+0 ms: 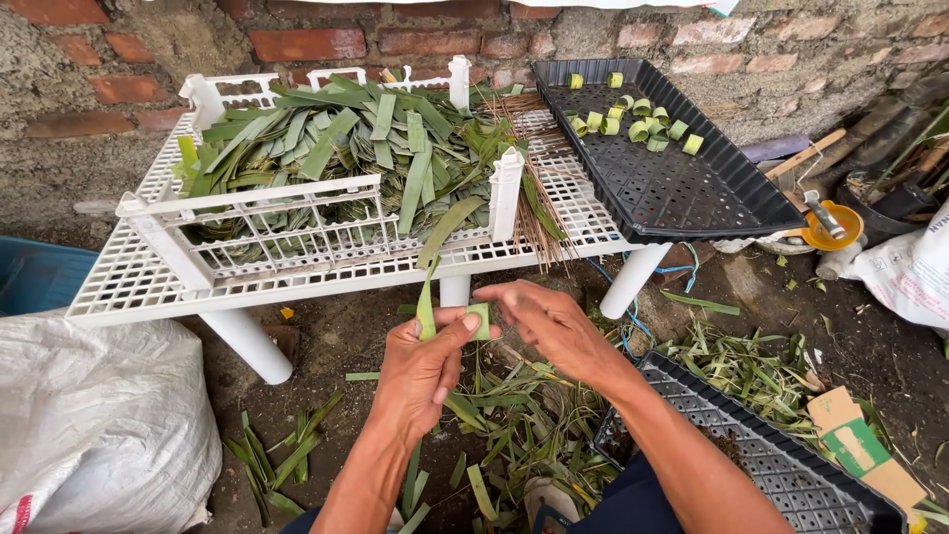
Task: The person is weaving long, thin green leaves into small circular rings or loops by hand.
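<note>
My left hand [420, 371] grips a green leaf strip [426, 309] between thumb and fingers, its free end pointing up toward the table edge. My right hand [549, 321] pinches the strip's curled end [479, 318] right beside the left thumb. Both hands hover below the front edge of a white plastic lattice table [129, 287]. On it a white crate [297, 203] holds a pile of cut green leaves [336, 138]. A black perforated tray [682, 188] on the table's right carries several small rolled leaf rings [638, 124].
A second black tray [781, 465] lies by my right forearm. Leaf scraps [514, 405] litter the dirt floor. A white sack [94, 425] sits at left, a blue tub [35, 277] behind it. A bundle of thin brown sticks [539, 198] and a brick wall [316, 40] stand behind.
</note>
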